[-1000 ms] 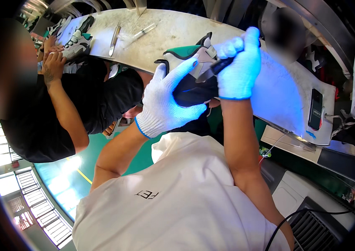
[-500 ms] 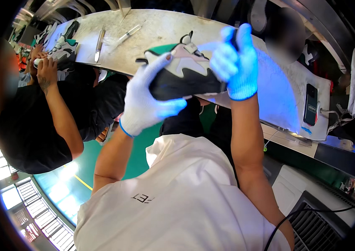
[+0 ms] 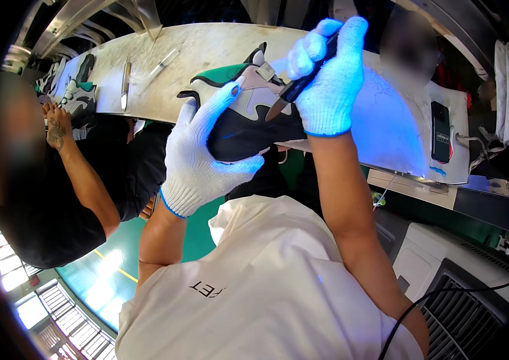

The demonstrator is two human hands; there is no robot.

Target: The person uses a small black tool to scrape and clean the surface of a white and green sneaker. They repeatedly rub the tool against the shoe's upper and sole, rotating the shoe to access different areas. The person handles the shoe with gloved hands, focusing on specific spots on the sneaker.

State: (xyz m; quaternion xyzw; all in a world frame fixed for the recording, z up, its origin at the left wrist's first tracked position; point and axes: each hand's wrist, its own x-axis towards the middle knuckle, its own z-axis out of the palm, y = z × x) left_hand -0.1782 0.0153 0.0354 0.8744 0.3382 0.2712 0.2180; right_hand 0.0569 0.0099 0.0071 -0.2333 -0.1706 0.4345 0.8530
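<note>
Light is bright overall. A blue glow falls on my gloves and on the right end of the workbench (image 3: 398,132). Daylight flares through windows (image 3: 8,270) at lower left. Fisheye bends the bench edges; corners are black. Faces are blurred.

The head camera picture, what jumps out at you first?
Two white-gloved hands in the middle: the left hand grips a black, grey and green shoe, the right hand holds a dark tool against it. Blue light glows on the workbench at right, beside a phone.
</note>
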